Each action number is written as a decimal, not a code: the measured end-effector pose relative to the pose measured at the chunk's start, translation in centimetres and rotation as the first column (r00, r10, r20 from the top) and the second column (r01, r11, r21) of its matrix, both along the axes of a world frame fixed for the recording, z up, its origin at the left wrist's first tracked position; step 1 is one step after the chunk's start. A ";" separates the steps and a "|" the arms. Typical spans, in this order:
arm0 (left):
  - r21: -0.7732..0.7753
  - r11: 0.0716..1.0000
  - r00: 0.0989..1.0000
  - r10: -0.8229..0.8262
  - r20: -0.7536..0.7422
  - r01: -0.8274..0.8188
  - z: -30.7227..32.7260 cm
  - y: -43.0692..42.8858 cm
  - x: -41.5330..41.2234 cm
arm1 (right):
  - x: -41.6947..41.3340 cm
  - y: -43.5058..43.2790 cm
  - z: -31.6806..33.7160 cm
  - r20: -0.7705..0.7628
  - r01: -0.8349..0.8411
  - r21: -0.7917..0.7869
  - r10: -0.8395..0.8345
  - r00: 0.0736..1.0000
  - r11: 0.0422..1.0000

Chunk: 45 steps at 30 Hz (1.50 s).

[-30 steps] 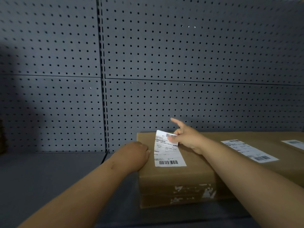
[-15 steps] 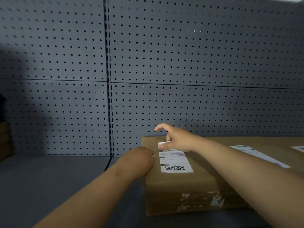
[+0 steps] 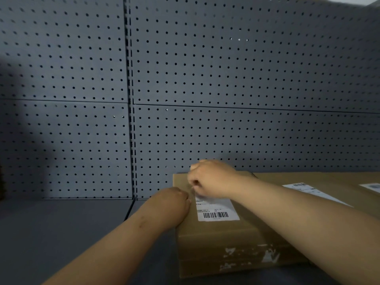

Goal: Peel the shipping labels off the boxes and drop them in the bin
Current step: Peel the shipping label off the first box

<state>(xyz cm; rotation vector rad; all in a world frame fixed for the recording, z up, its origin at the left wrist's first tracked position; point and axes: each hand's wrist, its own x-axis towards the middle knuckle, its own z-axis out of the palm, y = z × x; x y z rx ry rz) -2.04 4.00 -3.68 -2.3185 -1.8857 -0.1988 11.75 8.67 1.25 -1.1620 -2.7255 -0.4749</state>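
Note:
A brown cardboard box [image 3: 226, 239] lies on the grey shelf, its front face scuffed with torn white patches. On its top sits a white shipping label [image 3: 216, 210] with a barcode at the near end. My right hand [image 3: 211, 179] covers the label's far end, fingers curled and pinched on it. My left hand [image 3: 172, 204] is closed against the box's top left edge and holds it down. No bin is in view.
A second shipping label [image 3: 308, 192] lies further right on the cardboard, and a third label [image 3: 372, 187] shows at the right edge. Grey pegboard [image 3: 226, 79] forms the back wall. The grey shelf surface [image 3: 61, 227] stretches to the left.
The label's far end stood lifted off the box a second ago; it now lies lower. My right hand has curled and shifted left over that end. My left hand has stayed on the box.

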 end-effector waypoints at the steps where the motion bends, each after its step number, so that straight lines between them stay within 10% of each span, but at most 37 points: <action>1: -0.006 1.000 1.000 -0.003 -0.004 0.003 0.0 0.0 0.0 | 0.7 0.7 0.7 -0.009 0.075 -0.037 -0.076 0.997 0.996; 22: -0.044 0.999 0.987 -0.001 0.158 0.008 0.5 0.0 -0.6 | 3.8 -0.4 5.4 -0.640 0.145 0.052 -0.079 0.765 0.988; 33: -0.127 0.984 0.992 0.129 0.007 -0.127 2.9 1.8 1.8 | 9.2 -1.8 4.1 -0.921 0.200 -0.099 -0.165 0.351 0.975; 36: -0.029 0.982 0.960 0.188 0.209 -0.186 2.7 2.0 2.5 | 10.5 -2.3 3.8 -0.960 0.159 -0.122 -0.158 0.233 0.980; 39: 0.299 0.929 0.820 0.009 0.573 -0.219 3.2 1.4 3.4 | 11.1 -2.9 3.6 -0.933 0.175 -0.113 -0.165 0.318 0.978; 41: 0.489 0.865 0.815 -0.198 0.544 -0.116 4.0 0.7 4.7 | 10.7 -3.3 3.6 -0.903 0.116 -0.126 -0.162 0.397 0.985; 45: 0.313 0.942 0.669 -0.312 0.675 0.124 5.6 0.8 6.9 | 8.8 -3.6 3.5 -0.919 -0.144 -0.139 -0.073 0.388 0.980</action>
